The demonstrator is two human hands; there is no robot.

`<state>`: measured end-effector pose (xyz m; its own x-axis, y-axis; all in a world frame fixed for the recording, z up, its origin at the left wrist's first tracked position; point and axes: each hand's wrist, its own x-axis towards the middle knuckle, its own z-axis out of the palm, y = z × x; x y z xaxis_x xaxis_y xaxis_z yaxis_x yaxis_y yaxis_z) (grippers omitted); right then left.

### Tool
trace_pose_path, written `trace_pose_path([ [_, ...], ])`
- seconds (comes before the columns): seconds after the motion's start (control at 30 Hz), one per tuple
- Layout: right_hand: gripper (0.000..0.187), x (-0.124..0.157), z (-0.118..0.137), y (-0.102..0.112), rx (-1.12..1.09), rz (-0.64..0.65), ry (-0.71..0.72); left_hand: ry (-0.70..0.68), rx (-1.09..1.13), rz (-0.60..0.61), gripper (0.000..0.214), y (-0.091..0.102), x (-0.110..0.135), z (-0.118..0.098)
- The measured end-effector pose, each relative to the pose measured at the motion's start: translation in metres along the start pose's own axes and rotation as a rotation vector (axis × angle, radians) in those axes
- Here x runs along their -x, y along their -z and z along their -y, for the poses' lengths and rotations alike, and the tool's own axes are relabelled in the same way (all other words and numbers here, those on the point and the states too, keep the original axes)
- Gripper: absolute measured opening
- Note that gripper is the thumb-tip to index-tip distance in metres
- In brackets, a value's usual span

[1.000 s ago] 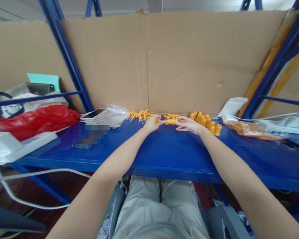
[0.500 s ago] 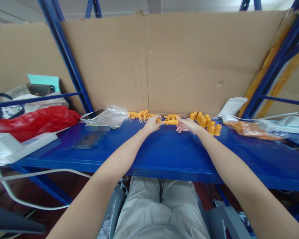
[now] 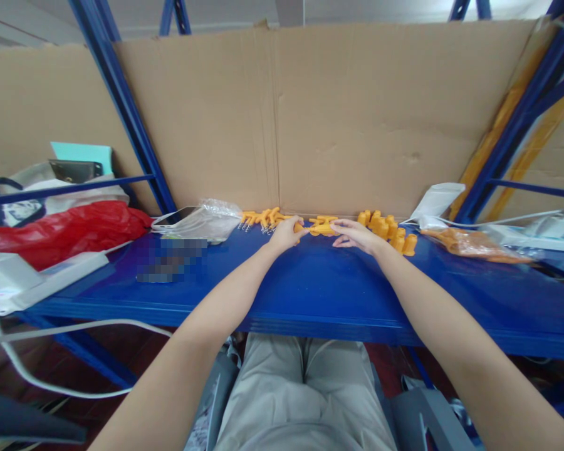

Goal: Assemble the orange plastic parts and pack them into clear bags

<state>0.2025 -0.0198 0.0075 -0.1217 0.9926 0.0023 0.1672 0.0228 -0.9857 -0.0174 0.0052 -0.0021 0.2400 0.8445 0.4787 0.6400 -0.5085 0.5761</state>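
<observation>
Both my hands reach to the back of a blue shelf (image 3: 310, 294). My left hand (image 3: 286, 233) and my right hand (image 3: 356, 234) pinch the two ends of a small orange plastic part (image 3: 320, 230) between them, just above the shelf. More orange parts (image 3: 324, 220) lie right behind it. A pile of thin orange pieces (image 3: 263, 217) sits left of my left hand. A cluster of stubby orange parts (image 3: 388, 230) stands to the right of my right hand.
A cardboard sheet (image 3: 338, 119) backs the shelf. A clear plastic bag (image 3: 202, 219) over a phone, a red bag (image 3: 61, 228) and white boxes lie at the left. A white pouch (image 3: 437, 200), a bag of orange parts (image 3: 470, 244) and cables lie at the right.
The orange part and both hands have shifted slightly toward the back of the shelf; the grip is unchanged.
</observation>
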Motion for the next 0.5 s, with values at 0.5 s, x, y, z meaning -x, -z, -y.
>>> trace_pose_path([
  [0.5,0.022,-0.0071,-0.0045,0.0007,-0.048,-0.023,0.059,-0.009,0.002,0.007,0.019,-0.0044,-0.0056,0.0094],
])
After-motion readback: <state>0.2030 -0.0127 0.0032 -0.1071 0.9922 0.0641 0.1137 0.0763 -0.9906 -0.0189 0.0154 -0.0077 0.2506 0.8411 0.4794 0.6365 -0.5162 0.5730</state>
